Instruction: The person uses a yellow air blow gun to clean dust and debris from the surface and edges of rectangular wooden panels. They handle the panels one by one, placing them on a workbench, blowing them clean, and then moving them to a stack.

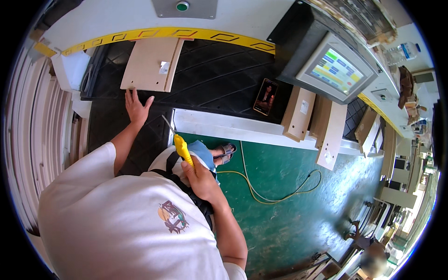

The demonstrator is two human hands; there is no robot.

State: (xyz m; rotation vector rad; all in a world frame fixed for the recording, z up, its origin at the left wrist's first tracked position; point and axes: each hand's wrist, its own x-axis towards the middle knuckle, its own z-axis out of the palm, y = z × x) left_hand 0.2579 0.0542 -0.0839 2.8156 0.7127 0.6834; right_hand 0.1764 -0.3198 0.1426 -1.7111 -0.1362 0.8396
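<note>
A pale wooden board [145, 63] with drilled holes and a small white label lies on the black belt-like surface at the back left. My left hand [137, 107] has its fingers spread at the board's near edge, the fingertips against it. In front of my waist, my right hand [201, 179] is closed around a yellow air blow gun [181, 146]. Its thin metal nozzle points up and left, toward the black surface and apart from the board. Whether a hose joins the blow gun's lower end is hidden by my hand.
A phone [265, 97] lies on the black surface [219, 79]. Right of it, wooden panels [298, 113] overhang the white edge under a control screen [338, 71]. A hose [273, 200] loops across the green floor [280, 228]. Stacked boards [28, 140] stand left; another person [366, 242] is far right.
</note>
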